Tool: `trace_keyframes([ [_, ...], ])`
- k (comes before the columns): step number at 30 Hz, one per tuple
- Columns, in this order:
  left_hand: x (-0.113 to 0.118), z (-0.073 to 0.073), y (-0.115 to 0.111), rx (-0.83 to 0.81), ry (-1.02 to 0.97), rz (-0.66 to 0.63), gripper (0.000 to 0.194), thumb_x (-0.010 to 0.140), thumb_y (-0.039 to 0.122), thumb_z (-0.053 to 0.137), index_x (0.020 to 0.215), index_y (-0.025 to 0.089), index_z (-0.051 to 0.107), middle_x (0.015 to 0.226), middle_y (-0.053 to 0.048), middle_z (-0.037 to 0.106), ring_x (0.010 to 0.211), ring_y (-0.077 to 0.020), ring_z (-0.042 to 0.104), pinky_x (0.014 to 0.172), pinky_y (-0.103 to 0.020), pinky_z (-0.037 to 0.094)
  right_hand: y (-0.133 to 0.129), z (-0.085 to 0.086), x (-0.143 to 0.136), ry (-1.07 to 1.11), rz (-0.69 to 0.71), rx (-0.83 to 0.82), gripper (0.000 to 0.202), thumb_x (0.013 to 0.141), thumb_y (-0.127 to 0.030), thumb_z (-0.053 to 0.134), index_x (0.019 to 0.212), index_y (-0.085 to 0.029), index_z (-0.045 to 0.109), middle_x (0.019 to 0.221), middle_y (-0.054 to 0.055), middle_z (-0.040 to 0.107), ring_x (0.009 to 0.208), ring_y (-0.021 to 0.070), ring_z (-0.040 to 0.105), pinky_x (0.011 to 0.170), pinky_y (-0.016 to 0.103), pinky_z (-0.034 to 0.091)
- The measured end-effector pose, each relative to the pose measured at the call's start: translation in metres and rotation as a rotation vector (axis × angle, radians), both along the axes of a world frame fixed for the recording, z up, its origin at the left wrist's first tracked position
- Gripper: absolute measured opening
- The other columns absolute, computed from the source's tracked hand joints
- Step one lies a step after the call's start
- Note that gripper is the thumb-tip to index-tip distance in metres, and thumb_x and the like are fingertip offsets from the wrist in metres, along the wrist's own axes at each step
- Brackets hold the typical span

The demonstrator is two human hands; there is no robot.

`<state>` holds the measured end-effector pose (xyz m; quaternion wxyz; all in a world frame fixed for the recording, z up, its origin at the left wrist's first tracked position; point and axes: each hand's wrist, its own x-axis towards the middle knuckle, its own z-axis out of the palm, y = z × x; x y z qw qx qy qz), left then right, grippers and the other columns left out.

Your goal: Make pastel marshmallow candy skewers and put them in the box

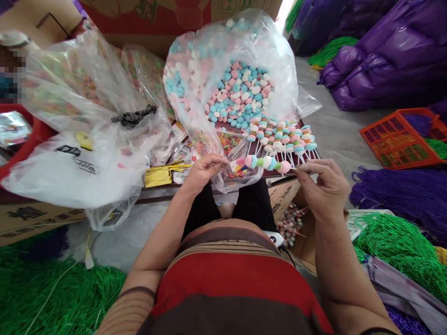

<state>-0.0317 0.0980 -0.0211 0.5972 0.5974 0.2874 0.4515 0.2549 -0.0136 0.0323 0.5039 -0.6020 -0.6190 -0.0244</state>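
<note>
My right hand [323, 184] pinches the white stick of a candy skewer [268, 163], held level above my lap. Pink, blue, green and white candies are threaded along it. My left hand [204, 173] is closed at the fingertips on a small, brightly printed plastic wrapper [239, 165], which reaches the skewer's far end. Just behind, finished-looking candy skewers [282, 135] lie piled with their white sticks toward me. A large clear bag [282, 70] lies open, showing pink, blue and white candies [240, 95]. Under the wrapper, a smaller clear bag [223, 179] holds colourful ring-shaped pieces.
Yellow twist ties [157, 177] lie at the table's front edge. On the left are a white plastic bag [101, 181] and a red tub [42, 135]. An orange crate [401, 139] and green strands [401, 246] are on the right. A cardboard box [307, 232] stands below.
</note>
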Motion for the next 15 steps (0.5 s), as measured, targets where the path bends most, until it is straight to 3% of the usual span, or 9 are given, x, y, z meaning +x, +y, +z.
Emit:
trace_keyframes([
  [3, -0.001, 0.002, 0.000, -0.012, 0.022, 0.020, 0.017, 0.084, 0.041, 0.079, 0.087, 0.026, 0.083, 0.095, -0.004, 0.078, 0.094, -0.0182, 0.070, 0.090, -0.031, 0.053, 0.001, -0.006, 0.007, 0.135, -0.014, -0.009, 0.006, 0.084, -0.032, 0.081, 0.084, -0.028, 0.076, 0.084, 0.001, 0.073, 0.081, 0.0196, 0.068, 0.077, 0.038, 0.055],
  [8, 0.003, 0.003, -0.002, 0.004, 0.071, 0.066, 0.015, 0.084, 0.038, 0.078, 0.085, 0.024, 0.082, 0.092, -0.004, 0.078, 0.091, -0.0170, 0.069, 0.088, -0.029, 0.051, 0.005, -0.013, -0.007, 0.625, 0.088, -0.068, 0.019, 0.085, -0.045, 0.079, 0.090, -0.029, 0.073, 0.066, -0.005, 0.063, 0.055, 0.0117, 0.053, 0.057, 0.028, 0.047],
  [15, 0.011, 0.004, -0.008, -0.018, 0.061, 0.069, 0.017, 0.083, 0.041, 0.078, 0.086, 0.024, 0.082, 0.092, -0.003, 0.078, 0.091, -0.0173, 0.069, 0.088, -0.030, 0.051, 0.019, -0.022, -0.067, 0.666, 0.206, -0.247, 0.027, 0.084, -0.051, 0.076, 0.095, -0.026, 0.078, 0.076, 0.000, 0.070, 0.068, 0.0165, 0.065, 0.063, 0.032, 0.055],
])
